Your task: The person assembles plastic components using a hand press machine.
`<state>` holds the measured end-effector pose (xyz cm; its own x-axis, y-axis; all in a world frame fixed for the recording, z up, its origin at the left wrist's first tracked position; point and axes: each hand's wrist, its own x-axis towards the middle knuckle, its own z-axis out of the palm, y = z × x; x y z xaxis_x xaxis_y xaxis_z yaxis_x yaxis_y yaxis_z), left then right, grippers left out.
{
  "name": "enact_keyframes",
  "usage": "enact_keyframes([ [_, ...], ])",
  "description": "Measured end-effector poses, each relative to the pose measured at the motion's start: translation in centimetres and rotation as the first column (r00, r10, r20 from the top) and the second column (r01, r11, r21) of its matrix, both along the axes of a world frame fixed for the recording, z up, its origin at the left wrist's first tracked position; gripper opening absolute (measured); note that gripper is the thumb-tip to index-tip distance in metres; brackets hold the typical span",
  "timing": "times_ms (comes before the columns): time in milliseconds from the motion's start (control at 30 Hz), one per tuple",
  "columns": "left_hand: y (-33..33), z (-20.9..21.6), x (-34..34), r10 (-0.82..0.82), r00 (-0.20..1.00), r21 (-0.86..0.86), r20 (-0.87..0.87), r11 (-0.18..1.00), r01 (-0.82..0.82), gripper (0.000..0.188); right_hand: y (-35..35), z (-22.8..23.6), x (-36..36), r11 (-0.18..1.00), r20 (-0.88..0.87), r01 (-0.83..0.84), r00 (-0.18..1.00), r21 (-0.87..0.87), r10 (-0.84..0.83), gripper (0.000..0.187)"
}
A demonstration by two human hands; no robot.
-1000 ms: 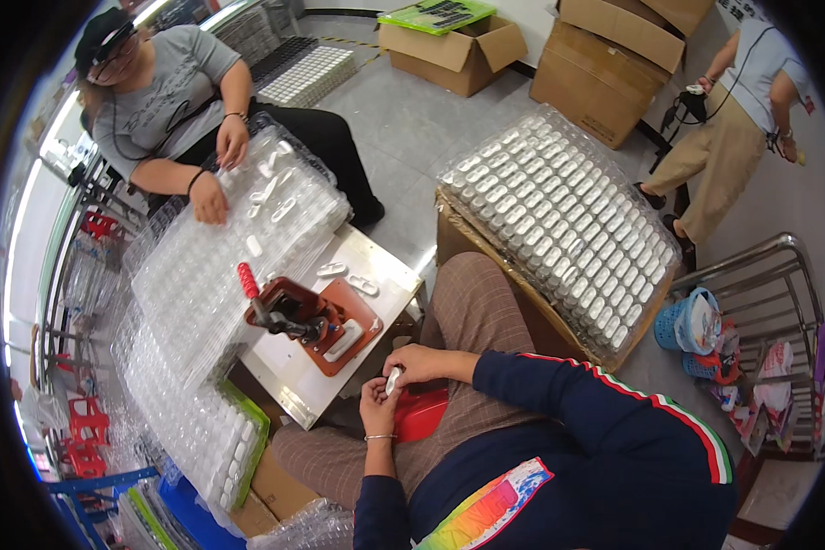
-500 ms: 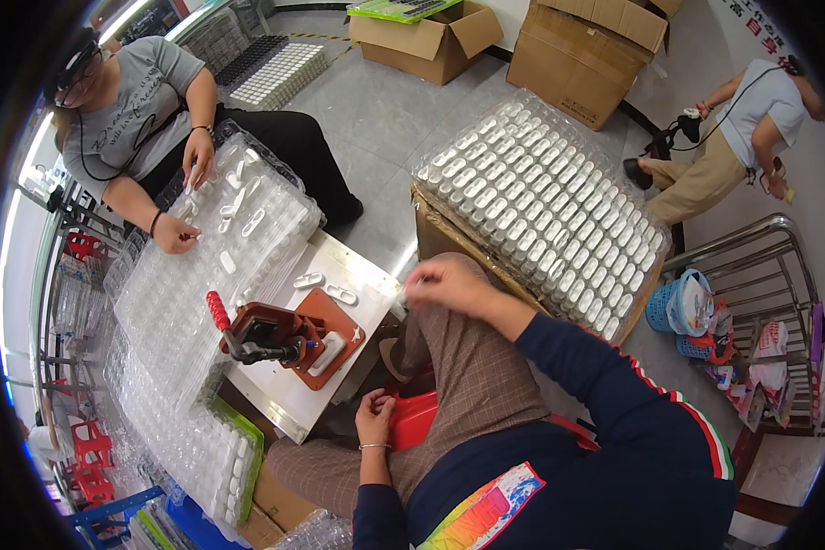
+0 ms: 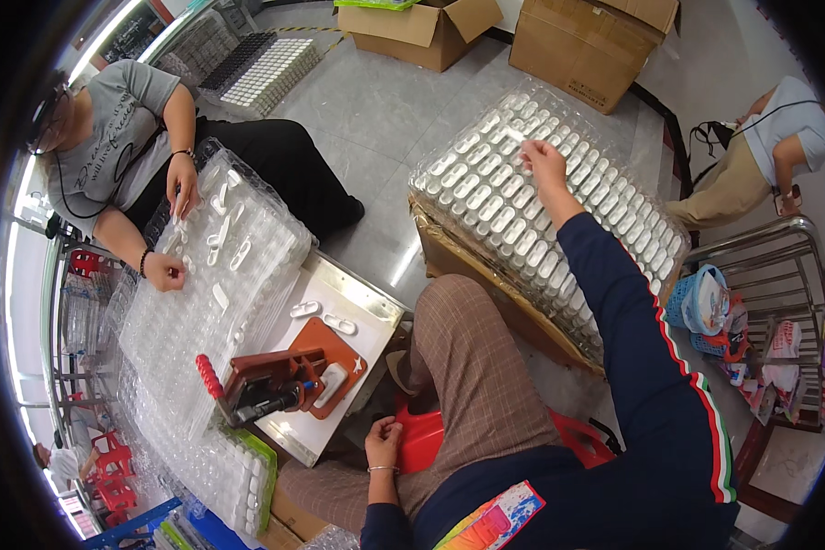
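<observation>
My right hand [image 3: 544, 167] reaches out over a large tray of white oval plastic pieces [image 3: 559, 220]. Its fingertips are closed on a small white oval piece [image 3: 515, 136], above the tray's far left part. My left hand [image 3: 383, 442] stays low beside the red stool [image 3: 422, 438], its fingers curled in; anything inside them is hidden. In front of me, a red hand press [image 3: 270, 380] with a red-gripped lever stands on a white board [image 3: 298, 423]. One white piece [image 3: 331, 383] sits on the press's base, and two white pieces [image 3: 323, 316] lie just beyond.
Across to the left, a co-worker's hands [image 3: 174, 229] handle white pieces on stacked clear trays [image 3: 192, 330]. Cardboard boxes [image 3: 587, 50] stand at the back. At the right are a metal rack [image 3: 770, 247] with blue baskets and another person [image 3: 752, 147].
My right hand has moved from above my knee, forward and right to the tray, and a white piece now shows at its fingertips. My left hand has barely moved.
</observation>
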<state>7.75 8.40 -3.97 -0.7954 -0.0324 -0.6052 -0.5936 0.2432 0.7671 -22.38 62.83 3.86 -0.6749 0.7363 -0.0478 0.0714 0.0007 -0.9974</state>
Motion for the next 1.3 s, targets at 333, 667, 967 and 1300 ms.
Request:
enact_keyframes([
  [333, -0.3, 0.4, 0.0, 0.031, 0.997, -0.073, 0.070, 0.997, -0.026, 0.024, 4.1, -1.4, -7.1, 0.726, 0.226, 0.049, 0.934, 0.686, -0.277, 0.026],
  [667, -0.8, 0.0, 0.6, 0.014, 0.998, -0.100, 0.063, 0.995, -0.008, 0.026, 3.1, -2.1, -8.5, 0.708, 0.306, -0.090, 0.934, 0.700, -0.184, 0.031],
  [967, -0.1, 0.9, -0.5, -0.062, 0.998, -0.112, -0.018, 0.992, 0.060, 0.028, -7.8, 0.8, -5.5, 0.859, 0.157, -0.457, 0.889, 0.229, 0.431, 0.023],
  [1300, 0.0, 1.4, -0.2, -0.033, 0.991, -0.075, -0.130, 0.997, 0.024, 0.027, -34.0, 3.2, 3.6, 0.199, 0.315, -0.875, 0.358, 0.441, 0.879, 0.028],
])
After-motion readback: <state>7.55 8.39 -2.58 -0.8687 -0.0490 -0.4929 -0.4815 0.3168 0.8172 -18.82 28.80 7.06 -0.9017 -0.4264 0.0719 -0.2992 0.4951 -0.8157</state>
